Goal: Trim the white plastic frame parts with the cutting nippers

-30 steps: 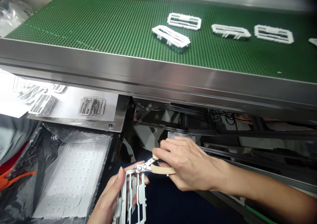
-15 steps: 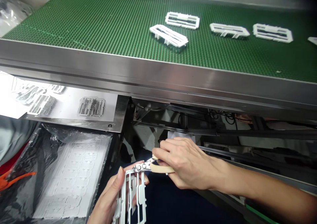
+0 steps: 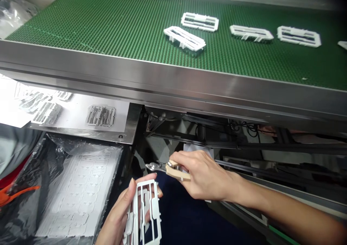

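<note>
My left hand (image 3: 119, 214) is closed around the side of a white plastic frame (image 3: 154, 212) with slots and small pegs along its edge. Behind it, in the same grasp, shows at least one more white plastic part. My right hand (image 3: 203, 174) is wrapped round the cream handles of nippers (image 3: 176, 172). Their metal jaws point left, just above the frame's top end and apart from it. Several similar white frames (image 3: 200, 22) lie on the green conveyor belt (image 3: 114, 28).
A metal rail (image 3: 173, 73) borders the belt. At left, a side table (image 3: 78, 109) carries stacked frames on white sheets. Below it, a plastic-lined box (image 3: 73, 194) holds a flat layer of white material, with an orange-handled tool (image 3: 18, 194) by its left side. Cables (image 3: 246, 127) hang under the conveyor.
The nippers have come away from the frame's top end, lifting up and slightly left in my right hand. My left hand keeps its hold on the frame.
</note>
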`<state>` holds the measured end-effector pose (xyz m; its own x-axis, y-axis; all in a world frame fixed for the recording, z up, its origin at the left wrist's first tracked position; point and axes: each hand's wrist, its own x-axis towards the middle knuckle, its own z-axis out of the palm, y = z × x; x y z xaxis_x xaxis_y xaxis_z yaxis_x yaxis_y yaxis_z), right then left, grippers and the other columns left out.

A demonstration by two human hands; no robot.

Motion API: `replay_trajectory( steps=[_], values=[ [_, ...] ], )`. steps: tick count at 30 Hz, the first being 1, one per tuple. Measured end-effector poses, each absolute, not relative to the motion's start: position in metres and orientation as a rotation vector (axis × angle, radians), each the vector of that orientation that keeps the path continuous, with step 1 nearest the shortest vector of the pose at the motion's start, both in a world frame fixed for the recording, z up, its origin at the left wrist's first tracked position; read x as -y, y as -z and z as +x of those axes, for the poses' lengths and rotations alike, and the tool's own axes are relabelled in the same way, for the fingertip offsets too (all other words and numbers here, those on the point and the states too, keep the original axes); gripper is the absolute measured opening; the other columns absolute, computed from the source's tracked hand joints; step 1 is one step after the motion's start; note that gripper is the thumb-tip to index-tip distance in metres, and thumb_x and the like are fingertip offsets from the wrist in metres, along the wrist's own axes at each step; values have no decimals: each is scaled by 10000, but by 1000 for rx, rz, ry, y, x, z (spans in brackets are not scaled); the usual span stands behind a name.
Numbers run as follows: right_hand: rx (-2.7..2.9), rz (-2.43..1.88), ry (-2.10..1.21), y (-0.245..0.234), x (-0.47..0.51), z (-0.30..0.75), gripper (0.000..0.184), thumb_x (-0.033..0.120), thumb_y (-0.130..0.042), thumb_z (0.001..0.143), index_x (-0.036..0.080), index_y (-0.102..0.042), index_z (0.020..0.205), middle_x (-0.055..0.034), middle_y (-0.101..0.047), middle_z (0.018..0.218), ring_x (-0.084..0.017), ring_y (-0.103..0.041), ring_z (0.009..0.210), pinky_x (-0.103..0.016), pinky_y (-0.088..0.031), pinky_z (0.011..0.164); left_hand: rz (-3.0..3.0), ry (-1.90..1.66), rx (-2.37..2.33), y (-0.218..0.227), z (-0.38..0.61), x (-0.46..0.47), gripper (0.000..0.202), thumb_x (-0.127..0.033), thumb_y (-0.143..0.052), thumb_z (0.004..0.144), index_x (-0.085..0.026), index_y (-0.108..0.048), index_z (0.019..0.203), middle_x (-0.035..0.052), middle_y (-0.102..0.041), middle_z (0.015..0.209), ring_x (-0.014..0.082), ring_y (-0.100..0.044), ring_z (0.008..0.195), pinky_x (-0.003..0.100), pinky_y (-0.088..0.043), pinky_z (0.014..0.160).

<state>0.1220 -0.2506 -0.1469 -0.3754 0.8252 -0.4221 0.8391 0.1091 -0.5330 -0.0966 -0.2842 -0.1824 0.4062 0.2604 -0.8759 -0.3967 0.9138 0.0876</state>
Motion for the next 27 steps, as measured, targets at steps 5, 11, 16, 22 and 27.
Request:
replay_trajectory(
  steps=[5,11,16,22,27],
  values=[
    [-2016,1943,1687,148,262,93,275,393,-575,843,214,-386,755,52,-487,673,-96,-406,560,-226,-288,527,-165,-609,-1045,194,-90,281,362,-272,-694,821,-174,-647,1166,76,-758,876,177,-704,706,248,-565,709],
    [-1868,1896,2023,158,269,62,317,386,-708,721,233,-460,845,59,-546,755,-118,-493,656,-230,-368,588,-222,-730,-987,213,-97,289,462,-246,-673,831,-203,-563,1278,77,-756,959,258,-716,856,351,-563,822],
    [-1789,2084,2137,163,262,67,165,305,-591,820,205,-461,839,47,-489,719,-102,-428,627,-225,-363,562,-276,-759,-922,214,-108,291,329,-296,-564,909,-190,-630,1213,91,-762,852,176,-705,623,267,-583,601],
    [-1771,2181,2156,169,260,76,154,275,-570,820,186,-447,792,51,-427,678,-94,-361,598,-233,-333,553,-254,-797,-919,214,-114,293,299,-285,-505,935,-191,-663,1170,115,-757,858,182,-715,672,272,-591,629],
    [-1773,2172,2121,171,265,72,143,261,-569,817,190,-449,790,46,-437,684,-101,-383,612,-234,-342,561,-194,-847,-996,210,-110,298,307,-319,-546,912,-210,-644,1182,97,-745,910,158,-677,653,241,-562,597]
  ],
)
